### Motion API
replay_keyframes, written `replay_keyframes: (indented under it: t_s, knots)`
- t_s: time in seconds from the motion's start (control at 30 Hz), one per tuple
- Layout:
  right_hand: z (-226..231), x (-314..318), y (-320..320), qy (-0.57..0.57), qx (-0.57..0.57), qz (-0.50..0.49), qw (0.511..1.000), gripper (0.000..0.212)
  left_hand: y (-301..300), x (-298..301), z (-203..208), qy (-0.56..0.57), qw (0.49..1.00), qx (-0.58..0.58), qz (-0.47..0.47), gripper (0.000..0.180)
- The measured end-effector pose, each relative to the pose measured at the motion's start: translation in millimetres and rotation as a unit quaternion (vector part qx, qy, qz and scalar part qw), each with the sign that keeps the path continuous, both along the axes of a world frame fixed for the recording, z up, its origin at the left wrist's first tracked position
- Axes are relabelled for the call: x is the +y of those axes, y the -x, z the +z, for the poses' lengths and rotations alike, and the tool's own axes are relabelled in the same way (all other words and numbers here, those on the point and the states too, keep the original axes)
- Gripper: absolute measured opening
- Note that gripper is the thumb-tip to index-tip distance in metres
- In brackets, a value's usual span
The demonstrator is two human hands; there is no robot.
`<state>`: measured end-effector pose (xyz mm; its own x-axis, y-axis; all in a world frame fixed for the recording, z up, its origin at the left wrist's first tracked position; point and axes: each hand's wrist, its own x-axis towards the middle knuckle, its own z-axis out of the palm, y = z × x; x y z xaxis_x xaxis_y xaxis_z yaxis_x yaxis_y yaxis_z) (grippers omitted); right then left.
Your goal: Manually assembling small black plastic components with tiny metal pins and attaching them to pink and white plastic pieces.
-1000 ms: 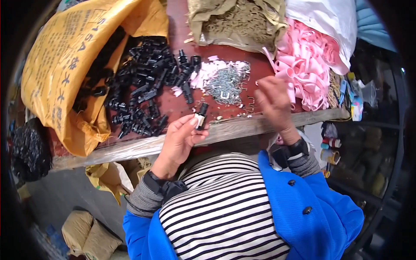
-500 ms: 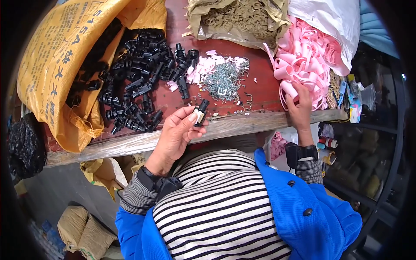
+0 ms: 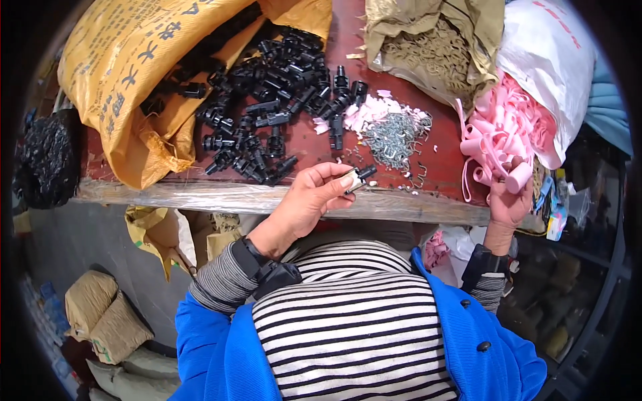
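Observation:
My left hand [image 3: 299, 206] is closed on a small black plastic fitting [image 3: 366, 172] with a cream-white piece on its side, held above the table's front edge. My right hand [image 3: 507, 204] is at the near end of a heap of pink plastic loop pieces [image 3: 498, 120]. Its fingers are curled round a pink loop piece [image 3: 519, 179] with a wide tube-like end. Several more black fittings [image 3: 267, 113] lie piled beyond my left hand. Between the two heaps sit small metal hooks [image 3: 393, 139] and pale pink bits [image 3: 371, 112].
A yellow woven sack [image 3: 127, 87] spills fittings at the left. A brown bag [image 3: 394, 30] of small tan pieces stands at the back, beside a white sack [image 3: 545, 60]. The wooden table edge [image 3: 267, 200] runs in front of me. A black plastic bag [image 3: 50, 157] hangs far left.
The whole view has shifted, so the table's things sit further right. My right hand has gone from touching the pink heap to gripping one piece. My left hand still holds the fitting, now tilted more sideways.

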<state>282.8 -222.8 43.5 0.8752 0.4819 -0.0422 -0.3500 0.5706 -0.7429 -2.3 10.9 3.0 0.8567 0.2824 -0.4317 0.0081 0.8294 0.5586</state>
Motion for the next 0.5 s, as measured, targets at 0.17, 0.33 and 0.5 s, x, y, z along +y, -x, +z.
replay_keyframes:
  t_s: [0.17, 0.33, 0.5]
  knots:
    - [-3, 26, 9, -0.128, 0.053, 0.218, 0.966, 0.039, 0, 3, 2, -0.019, 1.000, -0.008, -0.013, 0.025]
    - [16, 78, 89, 0.212, -0.054, 0.363, 0.905, 0.044, 1, 4, 6, -0.044, 0.998, -0.008, -0.033, 0.024]
    - [6, 114, 114, 0.286, -0.284, 0.463, 0.789, 0.050, 0, 2, 13, -0.095, 0.994, -0.002, -0.051, 0.024]
